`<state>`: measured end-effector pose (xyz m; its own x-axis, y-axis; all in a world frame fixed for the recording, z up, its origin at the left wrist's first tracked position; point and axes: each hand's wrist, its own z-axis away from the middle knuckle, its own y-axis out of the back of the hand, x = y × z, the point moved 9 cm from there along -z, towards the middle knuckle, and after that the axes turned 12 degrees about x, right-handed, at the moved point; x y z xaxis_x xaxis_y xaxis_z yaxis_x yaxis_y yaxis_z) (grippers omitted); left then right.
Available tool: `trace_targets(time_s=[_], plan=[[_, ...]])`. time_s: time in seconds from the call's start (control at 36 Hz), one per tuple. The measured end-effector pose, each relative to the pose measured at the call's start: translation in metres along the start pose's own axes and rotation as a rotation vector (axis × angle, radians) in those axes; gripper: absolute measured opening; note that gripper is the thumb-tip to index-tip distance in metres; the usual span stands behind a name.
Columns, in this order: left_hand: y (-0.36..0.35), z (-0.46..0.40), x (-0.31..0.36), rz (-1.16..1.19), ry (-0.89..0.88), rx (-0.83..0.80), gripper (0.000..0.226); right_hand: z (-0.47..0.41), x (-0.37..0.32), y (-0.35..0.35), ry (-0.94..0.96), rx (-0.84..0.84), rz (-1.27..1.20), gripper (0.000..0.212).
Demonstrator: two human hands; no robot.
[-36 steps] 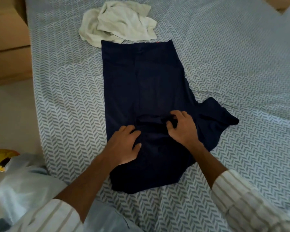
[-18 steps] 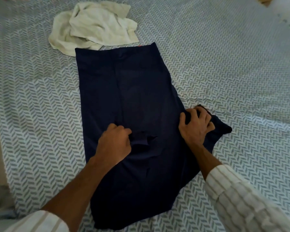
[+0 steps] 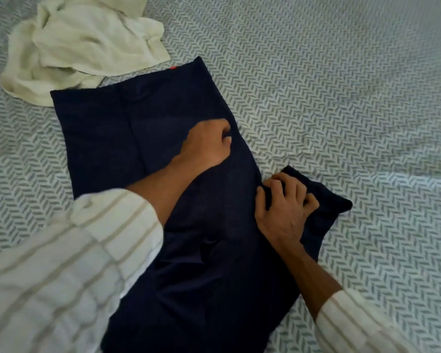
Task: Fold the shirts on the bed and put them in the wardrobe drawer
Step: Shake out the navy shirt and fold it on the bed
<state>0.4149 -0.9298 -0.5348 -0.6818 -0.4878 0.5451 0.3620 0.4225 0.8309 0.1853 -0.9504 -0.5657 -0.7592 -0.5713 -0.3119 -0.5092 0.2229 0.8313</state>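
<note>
A dark navy shirt [image 3: 107,138] lies flat and lengthwise on the bed, its left side folded in. My left hand [image 3: 209,143] reaches across the shirt and pinches the cloth at its right edge, fingers curled. My right hand [image 3: 288,202] grips the bunched right sleeve [image 3: 334,207] that sticks out to the right near the shoulder. A crumpled cream-white shirt [image 3: 82,44] lies on the bed just beyond the navy one's far hem, touching it.
The bed sheet [image 3: 341,98] has a grey-and-white herringbone pattern and stretches wide to the right and far side. My striped white sleeves fill the lower left and lower right corners. No wardrobe or drawer is in view.
My left hand has moved from the shirt's middle up and right to its right edge. My right hand stays on the right sleeve. The view has closed in on the bed.
</note>
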Motion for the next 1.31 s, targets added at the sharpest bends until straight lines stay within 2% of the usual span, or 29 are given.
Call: trace_targets(time_s=[0.11, 0.19, 0.33, 0.42, 0.47, 0.56, 0.64, 0.81, 0.89, 0.97, 1.06, 1.14, 1.19, 1.25, 1.31], plan=[[-0.015, -0.054, 0.001, -0.093, 0.017, -0.009, 0.025, 0.002, 0.002, 0.001, 0.021, 0.029, 0.017, 0.016], [-0.011, -0.096, -0.019, -0.122, 0.164, 0.047, 0.030, 0.003, 0.003, -0.002, 0.022, 0.045, 0.014, 0.017], [-0.006, -0.130, -0.051, -0.145, 0.445, 0.106, 0.076, 0.002, -0.001, -0.003, 0.032, 0.085, 0.002, 0.015], [-0.006, -0.139, -0.052, -0.192, 0.441, 0.121, 0.060, 0.000, 0.000, -0.006, 0.038, 0.085, 0.009, 0.016], [-0.006, -0.139, -0.053, -0.145, 0.459, 0.125, 0.051, 0.000, 0.002, -0.007, 0.022, 0.077, 0.010, 0.016], [-0.002, -0.123, -0.071, 0.139, 0.646, 0.132, 0.040, 0.001, 0.003, -0.007, 0.014, 0.067, -0.004, 0.017], [0.014, -0.103, -0.087, 0.457, 0.802, 0.212, 0.039, 0.000, 0.003, -0.007, -0.001, 0.044, -0.004, 0.017], [0.070, -0.051, -0.115, 0.759, 0.932, 0.297, 0.030, 0.000, -0.008, 0.005, -0.009, -0.089, -0.084, 0.014], [0.104, -0.038, -0.124, 0.797, 0.948, 0.287, 0.029, -0.004, -0.053, 0.033, 0.001, -0.045, -0.184, 0.012], [0.132, -0.039, -0.140, 0.811, 0.931, 0.302, 0.015, 0.003, -0.137, 0.063, 0.253, 0.002, -0.241, 0.008], [0.151, -0.042, -0.157, 0.740, 0.914, 0.345, 0.014, 0.023, -0.198, 0.072, 0.450, 0.032, -0.248, 0.005], [0.149, -0.046, -0.188, 0.643, 0.956, 0.362, 0.018, 0.054, -0.216, 0.039, 0.503, -0.086, -0.206, 0.004], [0.143, -0.042, -0.208, 0.607, 0.999, 0.390, 0.019, 0.076, -0.209, 0.014, 0.474, -0.143, -0.211, 0.003], [0.135, -0.035, -0.223, 0.574, 0.982, 0.389, 0.023, 0.090, -0.205, 0.001, 0.455, -0.120, -0.248, 0.006], [0.125, -0.035, -0.242, 0.507, 0.927, 0.386, 0.017, 0.091, -0.208, -0.014, 0.457, -0.094, -0.303, 0.008]])
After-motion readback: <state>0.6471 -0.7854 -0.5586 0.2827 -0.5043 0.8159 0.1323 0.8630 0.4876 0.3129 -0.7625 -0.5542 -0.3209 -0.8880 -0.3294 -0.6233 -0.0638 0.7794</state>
